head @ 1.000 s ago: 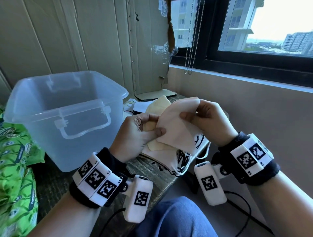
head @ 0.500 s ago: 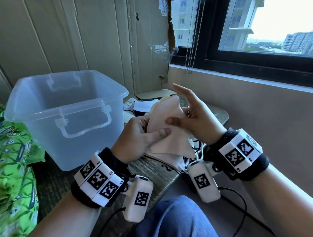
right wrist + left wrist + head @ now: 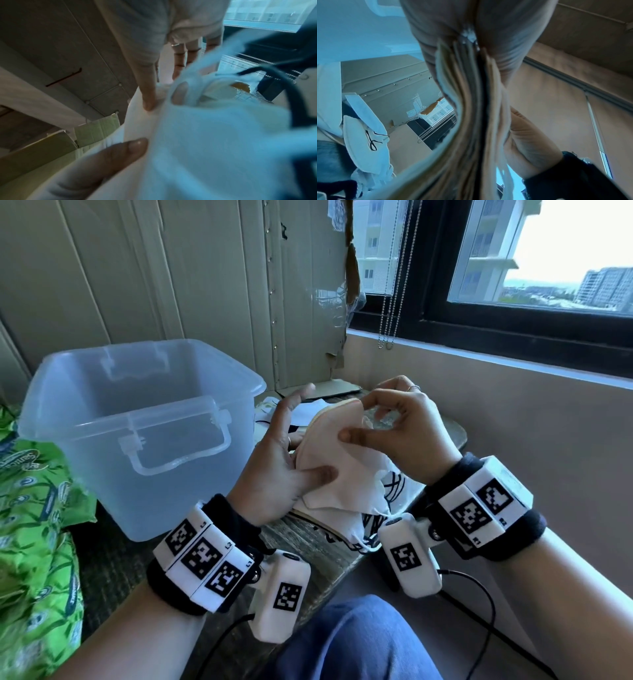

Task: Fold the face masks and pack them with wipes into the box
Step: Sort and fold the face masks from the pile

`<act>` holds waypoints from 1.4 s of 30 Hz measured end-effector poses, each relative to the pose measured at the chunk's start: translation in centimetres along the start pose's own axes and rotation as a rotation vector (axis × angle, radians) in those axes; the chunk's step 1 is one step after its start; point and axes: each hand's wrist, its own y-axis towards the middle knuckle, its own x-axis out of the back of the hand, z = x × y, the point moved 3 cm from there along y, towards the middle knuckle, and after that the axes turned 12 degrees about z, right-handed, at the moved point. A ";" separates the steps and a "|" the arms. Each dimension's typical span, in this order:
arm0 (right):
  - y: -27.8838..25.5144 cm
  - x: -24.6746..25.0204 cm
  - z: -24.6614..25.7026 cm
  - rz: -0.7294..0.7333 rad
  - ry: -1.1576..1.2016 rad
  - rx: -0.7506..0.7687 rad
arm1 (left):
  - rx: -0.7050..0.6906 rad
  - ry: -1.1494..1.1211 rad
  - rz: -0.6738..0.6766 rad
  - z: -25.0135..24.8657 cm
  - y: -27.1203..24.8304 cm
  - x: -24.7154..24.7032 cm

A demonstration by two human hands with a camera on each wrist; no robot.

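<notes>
Two hands hold a soft white face mask over the desk.

The face mask is pale, soft cloth folded in half. Its long side runs from low near the person up and away, and its round edge points up. It is held above the desk, just right of the box. The left hand pinches the low part with its thumb. The right hand pinches the top edge with curled fingers. More masks with black loops lie under it. The clear plastic box stands open. Green wipes packs lie left of the box.
</notes>
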 end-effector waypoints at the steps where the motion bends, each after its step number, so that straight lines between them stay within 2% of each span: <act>1: 0.0 0.1 0.1 0.011 -0.003 0.029 | -0.005 -0.017 0.007 0.1 0.0 0.0; 6: -0.9 -0.4 0.7 0.178 0.131 0.252 | -0.012 0.044 0.001 0.6 0.2 0.4; 8: -1.4 -0.9 0.5 0.217 0.197 0.271 | -0.019 0.080 -0.021 0.5 0.3 0.6; 12: -1.4 -1.5 -1.0 0.143 0.260 0.140 | 0.038 0.173 -0.052 0.6 0.1 0.6; 16: -1.0 -1.4 -2.1 0.103 0.357 0.028 | 0.062 0.149 -0.074 0.3 0.0 0.5; 19: -1.2 -1.4 -1.9 0.172 0.462 0.016 | 0.060 0.039 -0.081 0.0 0.0 0.6; 22: -1.3 -1.9 -1.9 0.188 0.466 -0.009 | 0.081 -0.040 -0.088 0.2 0.0 0.7; 26: -1.2 -2.5 -2.3 0.164 0.415 -0.065 | 0.072 0.017 -0.135 0.1 0.0 0.6; 32: -1.6 -3.0 -2.7 0.213 0.431 -0.126 | 0.060 0.001 -0.263 0.6 0.1 1.4; 37: -2.0 -2.6 -4.3 0.248 0.324 -0.212 | 0.033 0.086 -0.336 0.3 0.1 2.3; 39: -2.2 -2.5 -4.7 0.213 0.358 -0.261 | 0.019 0.114 -0.372 0.2 0.1 2.7; 42: -2.2 -2.4 -4.1 0.206 0.507 -0.245 | 0.006 0.110 -0.385 0.1 0.1 2.8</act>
